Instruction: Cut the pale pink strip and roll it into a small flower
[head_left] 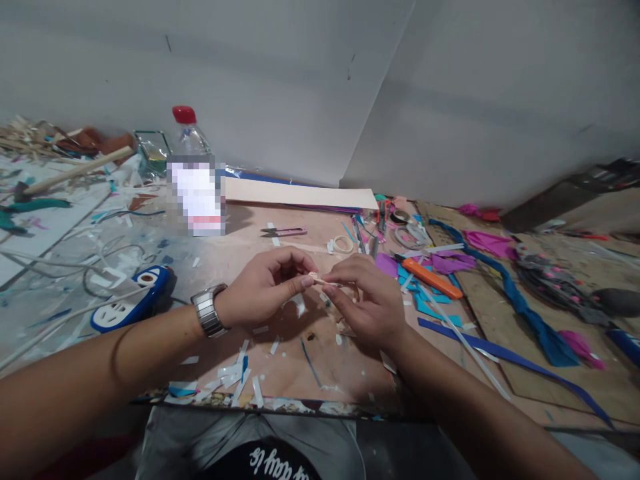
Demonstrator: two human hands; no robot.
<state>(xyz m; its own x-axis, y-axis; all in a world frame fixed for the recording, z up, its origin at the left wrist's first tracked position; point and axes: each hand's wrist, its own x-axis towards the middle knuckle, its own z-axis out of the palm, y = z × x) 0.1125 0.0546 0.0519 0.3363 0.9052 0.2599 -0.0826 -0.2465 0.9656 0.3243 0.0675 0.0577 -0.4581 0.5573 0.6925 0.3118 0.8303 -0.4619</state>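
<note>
A small pale strip [319, 279] with a rounded end is pinched between both hands above the middle of the table. My left hand [270, 283], with a metal watch at the wrist, grips its left end between thumb and fingers. On the other side, my right hand [370, 297] pinches it with thumb and forefinger, the fingertips of both hands nearly touching. Fingers partly hide the strip. Small scissors [284, 232] lie beyond the hands, and a tape roll [343, 245] sits behind my right hand.
An orange cutter [433, 278] rests right, among blue and purple scraps. A blue power strip [131, 299] with cables lies left. Behind stand a red-capped bottle [184, 115] and a long cream board [300, 195]. Paper bits litter the table's front edge [280, 402].
</note>
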